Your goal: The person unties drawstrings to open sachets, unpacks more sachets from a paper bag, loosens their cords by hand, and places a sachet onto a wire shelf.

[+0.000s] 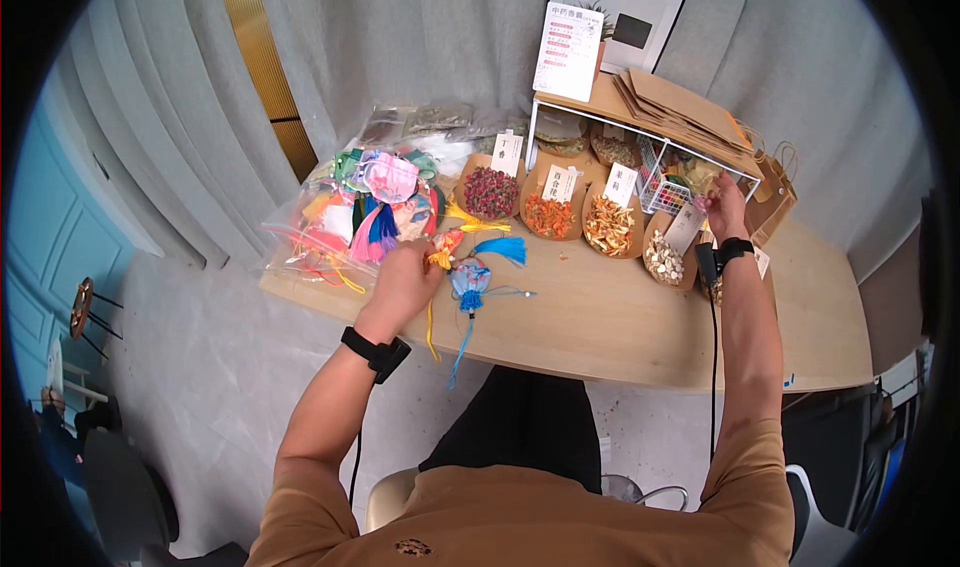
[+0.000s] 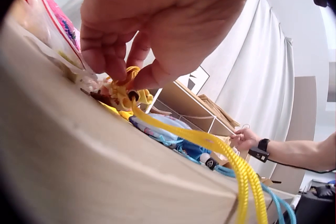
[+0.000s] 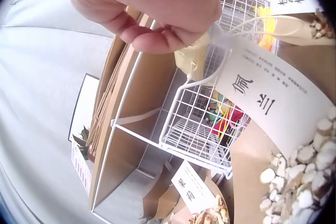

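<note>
My left hand (image 1: 403, 279) is at the left of the table, its thumb and fingertips pinching the yellow cord at the neck of a small orange-and-yellow sachet (image 1: 447, 247). Yellow cord ends (image 2: 210, 142) hang down from it. Right beside it lies a light-blue sachet (image 1: 470, 280) with blue cords and a blue tassel (image 1: 503, 251). At the shelf's right end, my right hand (image 1: 727, 210) has curled fingers pinching a pale yellow cloth pouch (image 3: 192, 58) at the white wire basket (image 3: 181, 113). Colourful cords and cloth (image 3: 226, 121) show inside that basket.
Clear plastic bags hold colourful sachets (image 1: 390, 177) at the left. Open brown paper trays of dried flowers (image 1: 490, 192) and white slices (image 1: 663, 260), with label cards, line the middle. Folded paper bags (image 1: 680, 107) lie on the shelf; a cable (image 1: 714, 367) trails from the right wrist.
</note>
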A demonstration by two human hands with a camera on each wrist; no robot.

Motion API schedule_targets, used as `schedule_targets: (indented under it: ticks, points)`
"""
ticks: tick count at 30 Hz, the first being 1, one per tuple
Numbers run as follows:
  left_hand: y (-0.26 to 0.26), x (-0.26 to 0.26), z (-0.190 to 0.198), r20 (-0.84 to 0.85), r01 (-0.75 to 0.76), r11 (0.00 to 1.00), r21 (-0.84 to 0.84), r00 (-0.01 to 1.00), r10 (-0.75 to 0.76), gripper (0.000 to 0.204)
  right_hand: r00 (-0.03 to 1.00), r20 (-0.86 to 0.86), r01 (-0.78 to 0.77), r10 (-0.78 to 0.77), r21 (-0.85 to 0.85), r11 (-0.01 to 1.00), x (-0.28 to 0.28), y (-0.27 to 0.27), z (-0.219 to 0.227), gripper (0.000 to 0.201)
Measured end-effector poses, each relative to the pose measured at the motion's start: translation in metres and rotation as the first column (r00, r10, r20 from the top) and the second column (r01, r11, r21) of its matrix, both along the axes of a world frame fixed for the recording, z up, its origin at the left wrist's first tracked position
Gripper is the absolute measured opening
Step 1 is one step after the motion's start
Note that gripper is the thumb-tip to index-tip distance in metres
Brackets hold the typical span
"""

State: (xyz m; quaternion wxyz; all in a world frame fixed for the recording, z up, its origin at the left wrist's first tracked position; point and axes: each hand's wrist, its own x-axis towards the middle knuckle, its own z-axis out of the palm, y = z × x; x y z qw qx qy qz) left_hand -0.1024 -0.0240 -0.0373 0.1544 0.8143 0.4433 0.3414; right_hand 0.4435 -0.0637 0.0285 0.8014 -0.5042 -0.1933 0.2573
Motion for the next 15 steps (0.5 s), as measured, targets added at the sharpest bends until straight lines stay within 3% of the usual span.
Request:
schedule_targets:
  ticks: [2,4,5,6,7,8,9,10,12,13,14,15]
  points:
    - [0.009,-0.004,-0.003,0.15,-0.008,0.995,-0.097,0.988,0.022,0.018,1.0,-0.02,0.0,0.0,0.002,1.0,-0.005,-0.004,0.002,0.034]
    - [0.016,-0.008,-0.002,0.229,-0.007,0.985,-0.172,0.972,0.047,0.015,0.983,0.174,0.089,-0.064,-0.14,0.986,-0.02,-0.012,0.01,0.031]
    - [0.02,-0.01,-0.001,0.307,0.001,0.969,-0.247,0.949,0.077,0.012,0.983,0.173,0.089,-0.065,-0.137,0.987,-0.029,-0.015,0.011,0.031]
    - [0.021,-0.012,0.006,0.306,0.002,0.97,-0.244,0.949,0.075,0.012,0.917,0.368,0.223,-0.155,-0.151,0.963,-0.04,-0.018,0.013,0.019]
    - [0.024,-0.014,0.014,0.497,0.125,0.904,-0.409,0.861,0.106,0.009,0.804,0.549,0.355,-0.228,-0.136,0.925,-0.05,-0.022,0.014,0.009]
    - [0.024,-0.015,0.023,0.653,0.278,0.803,-0.527,0.737,0.173,0.005,0.805,0.545,0.358,-0.233,-0.132,0.924,-0.069,-0.031,0.02,0.009]
    - [0.023,-0.016,0.029,0.769,0.444,0.719,-0.535,0.608,0.197,0.007,0.801,0.592,0.156,-0.094,-0.056,0.986,-0.096,-0.046,0.032,0.008]
    - [0.019,-0.015,0.04,0.767,0.445,0.718,-0.535,0.613,0.19,0.007,0.764,0.644,-0.056,0.037,0.009,0.998,-0.125,-0.062,0.043,0.019]
    - [0.012,-0.009,0.059,0.909,0.777,0.471,-0.418,0.35,0.228,0.011,0.626,0.778,-0.204,0.048,0.104,0.973,-0.192,-0.101,0.065,0.031]
    - [0.013,-0.005,0.058,0.925,0.827,0.417,-0.377,0.311,0.218,0.015,0.61,0.789,-0.281,0.068,0.136,0.95,-0.227,-0.127,0.08,0.031]
    - [0.012,0.001,0.061,0.918,0.829,0.397,-0.394,0.332,0.217,0.015,0.536,0.837,-0.469,0.105,0.192,0.862,-0.248,-0.15,0.091,0.031]
    - [0.01,0.01,0.068,0.929,0.867,0.342,-0.362,0.305,0.209,0.016,0.525,0.823,-0.621,0.218,0.195,0.759,-0.27,-0.172,0.103,0.033]
